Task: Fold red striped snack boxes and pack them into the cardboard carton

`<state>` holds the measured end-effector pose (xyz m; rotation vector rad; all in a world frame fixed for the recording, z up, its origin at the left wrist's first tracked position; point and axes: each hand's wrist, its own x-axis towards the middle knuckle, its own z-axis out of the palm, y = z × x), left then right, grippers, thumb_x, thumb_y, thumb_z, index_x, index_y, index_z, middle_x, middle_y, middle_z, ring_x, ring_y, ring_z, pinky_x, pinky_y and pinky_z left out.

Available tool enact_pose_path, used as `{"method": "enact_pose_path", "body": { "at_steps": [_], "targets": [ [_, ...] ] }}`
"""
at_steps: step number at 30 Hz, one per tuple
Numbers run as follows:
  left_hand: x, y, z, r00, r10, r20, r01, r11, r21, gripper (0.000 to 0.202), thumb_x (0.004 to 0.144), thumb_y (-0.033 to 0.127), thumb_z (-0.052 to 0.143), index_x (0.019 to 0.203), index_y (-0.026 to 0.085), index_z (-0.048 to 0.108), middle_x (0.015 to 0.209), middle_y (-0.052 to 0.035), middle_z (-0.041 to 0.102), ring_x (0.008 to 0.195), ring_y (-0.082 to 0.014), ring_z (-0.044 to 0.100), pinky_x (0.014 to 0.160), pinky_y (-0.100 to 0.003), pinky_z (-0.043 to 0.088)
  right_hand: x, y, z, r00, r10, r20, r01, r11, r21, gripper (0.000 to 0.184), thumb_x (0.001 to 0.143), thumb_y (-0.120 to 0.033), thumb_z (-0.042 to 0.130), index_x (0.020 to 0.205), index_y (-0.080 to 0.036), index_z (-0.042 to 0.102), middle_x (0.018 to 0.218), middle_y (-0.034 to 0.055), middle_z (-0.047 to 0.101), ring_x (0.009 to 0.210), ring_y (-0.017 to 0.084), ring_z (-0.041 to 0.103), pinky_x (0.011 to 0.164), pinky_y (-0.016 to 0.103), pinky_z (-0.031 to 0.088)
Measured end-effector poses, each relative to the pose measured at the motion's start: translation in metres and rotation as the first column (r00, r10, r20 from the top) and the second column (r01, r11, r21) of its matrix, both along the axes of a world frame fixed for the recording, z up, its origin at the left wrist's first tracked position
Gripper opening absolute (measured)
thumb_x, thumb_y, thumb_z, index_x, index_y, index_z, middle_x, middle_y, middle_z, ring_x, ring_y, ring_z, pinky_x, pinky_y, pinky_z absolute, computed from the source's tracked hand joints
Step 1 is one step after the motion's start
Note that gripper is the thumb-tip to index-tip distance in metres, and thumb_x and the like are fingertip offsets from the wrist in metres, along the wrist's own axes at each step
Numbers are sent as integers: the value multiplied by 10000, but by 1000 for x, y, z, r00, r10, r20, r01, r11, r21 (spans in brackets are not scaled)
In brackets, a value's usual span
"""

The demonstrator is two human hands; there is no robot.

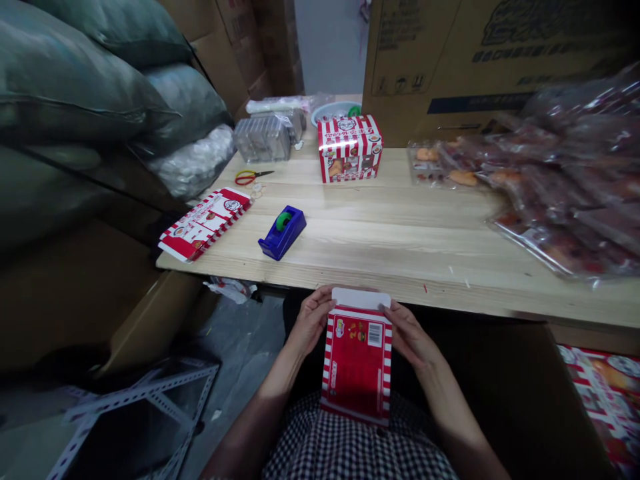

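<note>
A red and white striped cardboard box (356, 367) rests against my lap, its barcode side facing up and a white flap standing at its far end. My left hand (316, 319) grips the box's far left corner by the flap. At the far right corner, my right hand (407, 333) holds the same box, fingers closed on its edge. Beyond them on the table are a blue tape dispenser (283, 233) with a green roll and, to the left, a flattened striped box (205, 223). A folded-up striped box (350, 149) stands farther back.
Red and yellow scissors (254, 177) lie on the wooden table (380, 230) near clear plastic cases (263, 139). Clear-wrapped packs (560, 180) pile up at the right. A big carton (450, 67) stands behind. Stuffed sacks (75, 80) fill the left. More striped printed card (607, 393) lies lower right.
</note>
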<state>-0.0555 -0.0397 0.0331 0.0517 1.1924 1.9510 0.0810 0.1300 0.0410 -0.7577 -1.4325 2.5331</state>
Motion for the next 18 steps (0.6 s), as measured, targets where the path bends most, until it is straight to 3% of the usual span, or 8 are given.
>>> {"method": "enact_pose_path", "body": {
  "at_steps": [4,10,14,18],
  "targets": [
    [2,0,6,998,-45,34,43,998,39,374,804,268,754,1156,165,682,1016,-74,761,797,-145,707,760,-242,537,-3,5,-1,999,51,-11,-52,986,-160,431,730,-484,826,1096,-275,738,1008,58,781,946,283,731,818,415,582],
    [0,3,11,992,-104,-73,102,994,-34,325,807,250,745,1112,139,745,962,-81,777,790,-169,718,733,-242,525,-7,10,3,999,22,36,-15,982,-190,384,679,-354,855,1042,-279,757,943,33,792,742,238,736,656,349,583],
    [-3,4,11,990,-116,-85,114,993,-28,414,807,307,764,1197,172,722,998,-84,780,830,-194,727,780,-280,526,-7,10,11,999,17,36,-8,971,-239,347,673,-311,854,1004,-268,759,895,22,787,657,209,712,606,333,567],
    [-5,3,9,986,-149,-68,147,989,-30,404,793,288,770,1169,142,739,1049,-116,775,866,-203,721,814,-290,521,-6,8,16,997,56,56,-41,968,-249,262,732,-384,797,968,-276,757,946,36,781,750,246,730,644,373,574]
  ]
}}
